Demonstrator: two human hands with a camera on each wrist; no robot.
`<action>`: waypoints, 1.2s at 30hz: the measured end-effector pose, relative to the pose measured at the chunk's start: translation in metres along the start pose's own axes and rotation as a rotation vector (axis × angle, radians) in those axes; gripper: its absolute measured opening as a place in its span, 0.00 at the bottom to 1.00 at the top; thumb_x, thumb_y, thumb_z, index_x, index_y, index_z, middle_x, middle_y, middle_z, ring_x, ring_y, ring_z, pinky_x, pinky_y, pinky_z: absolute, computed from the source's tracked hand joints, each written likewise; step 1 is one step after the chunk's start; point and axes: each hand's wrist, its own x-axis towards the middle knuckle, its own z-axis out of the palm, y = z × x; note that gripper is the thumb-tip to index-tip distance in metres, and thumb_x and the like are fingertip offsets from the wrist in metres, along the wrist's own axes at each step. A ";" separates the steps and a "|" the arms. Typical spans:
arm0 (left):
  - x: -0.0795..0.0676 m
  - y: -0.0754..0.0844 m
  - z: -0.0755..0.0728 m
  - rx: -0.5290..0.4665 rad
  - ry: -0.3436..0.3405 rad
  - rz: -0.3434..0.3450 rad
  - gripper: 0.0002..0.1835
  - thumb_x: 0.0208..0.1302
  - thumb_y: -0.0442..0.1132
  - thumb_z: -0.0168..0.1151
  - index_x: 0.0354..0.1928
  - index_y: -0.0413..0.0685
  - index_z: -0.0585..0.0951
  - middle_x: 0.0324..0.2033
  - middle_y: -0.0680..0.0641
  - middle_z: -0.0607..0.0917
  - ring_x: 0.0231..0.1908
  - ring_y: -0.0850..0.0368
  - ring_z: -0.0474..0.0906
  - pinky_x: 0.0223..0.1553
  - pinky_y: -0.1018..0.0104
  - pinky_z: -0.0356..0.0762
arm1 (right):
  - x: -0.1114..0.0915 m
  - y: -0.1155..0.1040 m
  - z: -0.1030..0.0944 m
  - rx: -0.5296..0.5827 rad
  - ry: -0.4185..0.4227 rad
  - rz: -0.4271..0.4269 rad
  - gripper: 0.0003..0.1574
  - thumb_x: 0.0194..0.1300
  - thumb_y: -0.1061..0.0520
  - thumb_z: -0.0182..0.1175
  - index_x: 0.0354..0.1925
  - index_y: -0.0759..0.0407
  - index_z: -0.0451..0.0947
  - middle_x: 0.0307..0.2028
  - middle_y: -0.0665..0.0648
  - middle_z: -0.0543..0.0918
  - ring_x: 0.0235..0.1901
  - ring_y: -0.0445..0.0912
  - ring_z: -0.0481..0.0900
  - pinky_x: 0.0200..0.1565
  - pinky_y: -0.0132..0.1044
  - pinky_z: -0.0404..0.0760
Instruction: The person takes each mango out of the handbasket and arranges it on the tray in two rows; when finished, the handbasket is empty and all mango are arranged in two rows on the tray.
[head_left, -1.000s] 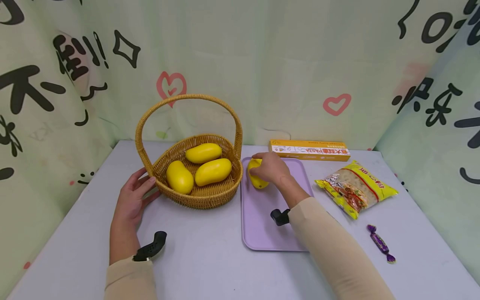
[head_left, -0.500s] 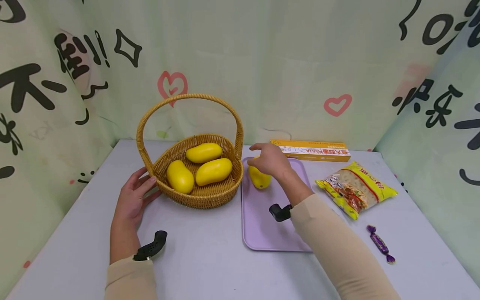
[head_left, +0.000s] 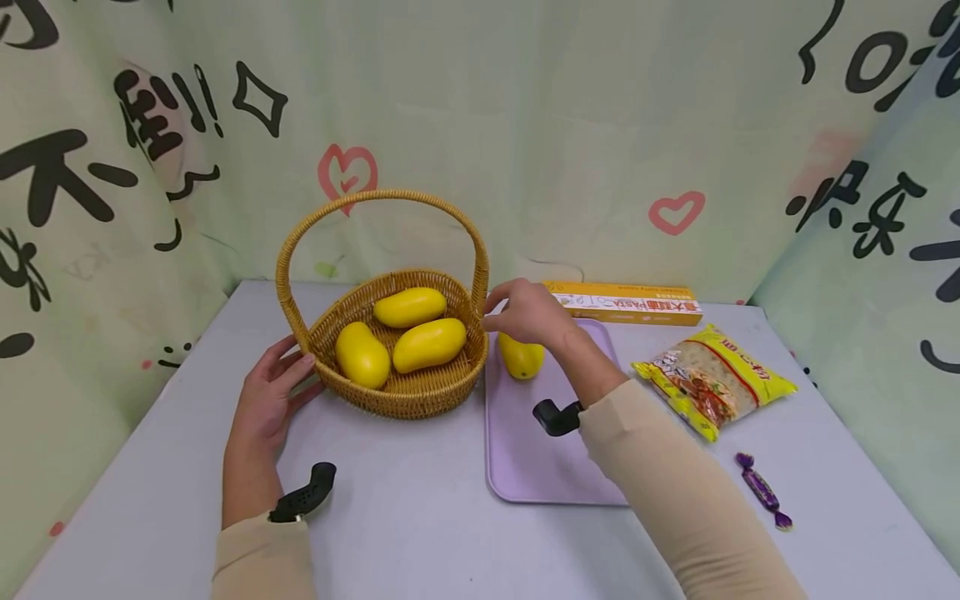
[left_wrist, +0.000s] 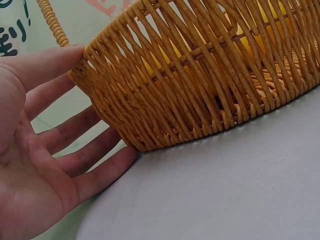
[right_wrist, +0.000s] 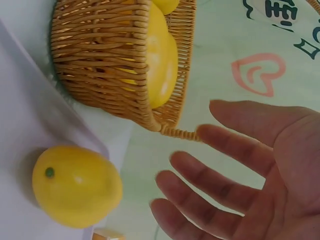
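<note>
A wicker basket (head_left: 405,406) with a tall arched handle holds three yellow mangoes, one of them a mango (head_left: 362,355) at the left. My left hand (head_left: 264,398) is at the basket's left side; in the left wrist view its thumb meets the rim and its extended fingers lie along the woven wall. My right hand (head_left: 531,313) hovers by the basket's right side with fingers spread, and in the right wrist view its palm holds nothing. Below it, another mango (right_wrist: 77,186) lies on the lilac tray (head_left: 540,467), partly covered by the hand in the head view.
Behind the tray lies an orange pasta box (head_left: 630,303). A yellow food packet (head_left: 712,379) is right of the tray, with a purple-wrapped candy (head_left: 763,492) nearer the front. Printed curtains (head_left: 570,150) enclose the table (head_left: 397,517) at the back and sides.
My right hand has let go of the mango on the tray and moved up and left to the basket's right side. My left hand has stayed at the basket.
</note>
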 end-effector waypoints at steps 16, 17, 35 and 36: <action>-0.001 0.000 0.001 -0.011 -0.021 -0.005 0.37 0.72 0.50 0.66 0.79 0.66 0.63 0.78 0.45 0.63 0.61 0.60 0.76 0.61 0.64 0.79 | 0.024 -0.034 0.002 -0.162 -0.270 -0.215 0.25 0.68 0.56 0.69 0.63 0.50 0.82 0.60 0.59 0.83 0.60 0.53 0.78 0.63 0.48 0.80; -0.001 0.000 0.001 -0.012 -0.020 -0.003 0.37 0.72 0.50 0.65 0.79 0.66 0.63 0.78 0.45 0.63 0.60 0.61 0.76 0.61 0.64 0.80 | 0.026 -0.037 0.003 -0.165 -0.275 -0.212 0.26 0.68 0.56 0.69 0.63 0.50 0.82 0.61 0.60 0.82 0.61 0.53 0.78 0.63 0.48 0.80; -0.002 0.002 0.001 -0.006 0.009 -0.007 0.37 0.71 0.50 0.66 0.79 0.67 0.64 0.77 0.45 0.65 0.65 0.56 0.74 0.63 0.62 0.78 | 0.066 -0.071 0.025 -0.246 -0.380 -0.099 0.30 0.68 0.59 0.68 0.66 0.42 0.80 0.73 0.53 0.71 0.68 0.49 0.71 0.70 0.46 0.73; -0.002 0.002 0.001 -0.006 0.009 -0.008 0.37 0.72 0.50 0.66 0.79 0.67 0.64 0.77 0.46 0.65 0.64 0.56 0.74 0.64 0.62 0.77 | 0.068 -0.071 0.026 -0.242 -0.386 -0.087 0.31 0.67 0.59 0.68 0.66 0.41 0.80 0.74 0.52 0.70 0.69 0.49 0.70 0.71 0.46 0.72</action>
